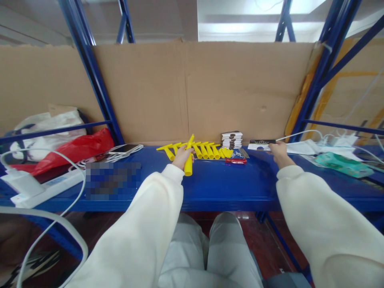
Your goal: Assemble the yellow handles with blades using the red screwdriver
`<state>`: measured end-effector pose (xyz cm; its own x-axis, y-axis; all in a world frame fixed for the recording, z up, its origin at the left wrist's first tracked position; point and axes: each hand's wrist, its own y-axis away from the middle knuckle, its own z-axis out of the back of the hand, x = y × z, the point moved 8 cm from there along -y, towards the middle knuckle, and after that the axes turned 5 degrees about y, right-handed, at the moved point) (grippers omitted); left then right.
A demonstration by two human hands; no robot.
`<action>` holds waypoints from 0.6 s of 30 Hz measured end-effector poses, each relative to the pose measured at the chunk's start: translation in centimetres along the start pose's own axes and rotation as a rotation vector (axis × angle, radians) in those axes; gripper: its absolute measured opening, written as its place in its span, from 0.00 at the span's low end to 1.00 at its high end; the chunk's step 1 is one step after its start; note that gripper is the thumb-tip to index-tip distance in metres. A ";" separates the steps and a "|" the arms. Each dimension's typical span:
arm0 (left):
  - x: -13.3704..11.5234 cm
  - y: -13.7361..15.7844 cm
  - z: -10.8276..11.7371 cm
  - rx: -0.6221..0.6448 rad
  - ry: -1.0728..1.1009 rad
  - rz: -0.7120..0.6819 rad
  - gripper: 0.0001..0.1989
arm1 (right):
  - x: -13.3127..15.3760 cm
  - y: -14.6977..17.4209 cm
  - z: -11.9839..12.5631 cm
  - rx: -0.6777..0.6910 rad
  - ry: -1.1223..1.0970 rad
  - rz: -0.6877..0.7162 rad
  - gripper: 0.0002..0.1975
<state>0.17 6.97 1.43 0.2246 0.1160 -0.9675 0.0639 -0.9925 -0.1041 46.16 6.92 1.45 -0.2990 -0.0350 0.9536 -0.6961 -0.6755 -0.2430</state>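
My left hand point(182, 157) is closed around a yellow plastic tool point(188, 167) with a thick round handle and a narrower far end; its exact kind I cannot tell. Several matching yellow tools point(207, 151) lie side by side behind and to the right of that hand, with a few more to its left. Out to the right, my right hand point(280, 153) pinches the right end of a black-and-white card point(261, 145) that lies at the back of the shelf. A stack of similar folded cards point(231, 140) stands between the yellow tools and this card.
A red-handled screwdriver point(236, 161) lies before the card stack on the blue shelf point(222, 184). To the left are a phone point(124, 149), a red bag point(75, 152) and a power strip point(51, 186) with cables. A green packet point(343, 164) lies right. Cardboard point(234, 88) closes the back.
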 end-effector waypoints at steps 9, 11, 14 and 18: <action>-0.1 0.5 -0.4 0.036 -0.032 0.027 0.10 | 1.2 0.8 -1.3 0.058 0.283 0.101 0.38; -0.1 0.5 -0.5 0.042 -0.033 0.028 0.10 | 1.2 1.5 -1.4 0.056 0.526 0.186 0.38; 0.0 0.5 -0.5 0.046 -0.036 0.033 0.11 | 0.9 2.4 -1.9 0.108 0.809 0.269 0.33; 0.1 0.5 -0.5 0.049 -0.064 0.043 0.14 | 0.5 2.6 -2.8 0.183 0.995 0.298 0.19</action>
<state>0.70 6.48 1.38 0.1636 0.0718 -0.9839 0.0076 -0.9974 -0.0715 42.36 7.21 0.84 -0.9000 0.3465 0.2644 -0.4226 -0.8425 -0.3341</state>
